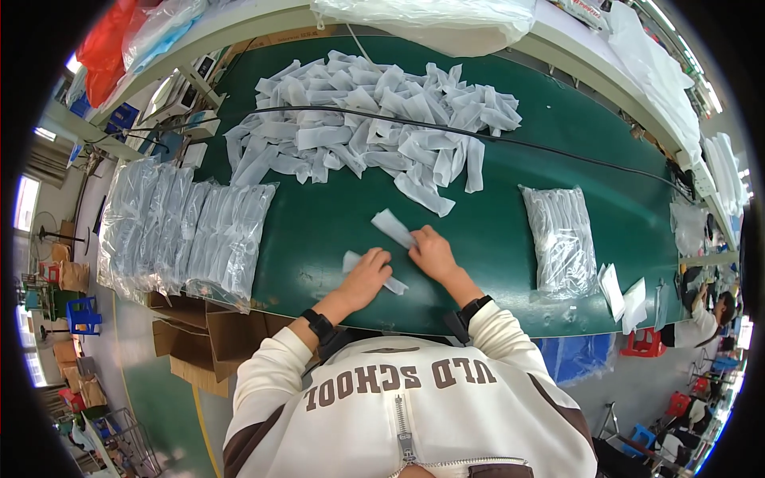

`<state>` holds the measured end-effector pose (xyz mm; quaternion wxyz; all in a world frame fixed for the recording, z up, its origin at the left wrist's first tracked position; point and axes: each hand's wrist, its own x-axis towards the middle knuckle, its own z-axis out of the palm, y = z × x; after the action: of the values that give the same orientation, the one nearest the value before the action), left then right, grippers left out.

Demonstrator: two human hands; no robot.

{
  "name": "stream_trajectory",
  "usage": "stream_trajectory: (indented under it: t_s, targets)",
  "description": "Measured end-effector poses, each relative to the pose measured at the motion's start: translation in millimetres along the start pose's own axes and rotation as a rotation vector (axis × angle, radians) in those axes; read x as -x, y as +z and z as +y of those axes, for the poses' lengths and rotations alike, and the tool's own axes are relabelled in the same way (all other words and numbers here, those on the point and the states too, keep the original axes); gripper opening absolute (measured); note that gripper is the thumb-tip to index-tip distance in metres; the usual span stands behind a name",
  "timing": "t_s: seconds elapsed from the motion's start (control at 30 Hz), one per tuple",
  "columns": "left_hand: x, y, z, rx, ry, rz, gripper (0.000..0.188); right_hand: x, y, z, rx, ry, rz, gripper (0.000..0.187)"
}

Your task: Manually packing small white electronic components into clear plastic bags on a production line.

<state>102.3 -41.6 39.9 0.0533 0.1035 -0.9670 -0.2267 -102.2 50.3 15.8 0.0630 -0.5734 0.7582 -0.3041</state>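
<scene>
My right hand [434, 255] is closed on the near end of a whitish, translucent flat strip [390, 226], which slants away to the upper left. Under the curled fingers of my left hand [366, 279] lies a second, similar strip [396, 285], showing on both sides of the hand; it rests on or close to the table. A gap separates the two hands. Beyond them a large loose heap of the same strips [351, 119] spreads over the green tabletop [319, 215]. What the strips are exactly, I cannot tell.
Clear bags of stacked strips lie at the left [227, 239]; another such bag [560, 243] lies at the right. Two white pieces [634, 305] sit by the right edge. A black cable [550, 144] crosses the heap. Below the left edge stands an open cardboard box [219, 334].
</scene>
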Motion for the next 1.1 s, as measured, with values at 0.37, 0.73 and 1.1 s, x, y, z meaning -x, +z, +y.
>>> stream_trajectory:
  t_s: [0.37,0.73,1.1]
  targets:
    - [-12.2,19.5,-7.5,0.022,0.147,0.111,0.037,-57.3,-24.2,15.9,0.273,0.002,0.276,0.028]
    - [-5.9,13.5,8.8,-0.068,0.097,0.104,0.061,-28.1,6.4,21.1,-1.107,0.418,0.23,0.028]
    - [-2.5,19.3,2.6,-0.034,0.092,0.085,0.06,-74.1,-38.2,-10.3,-0.768,0.355,-0.079,0.033]
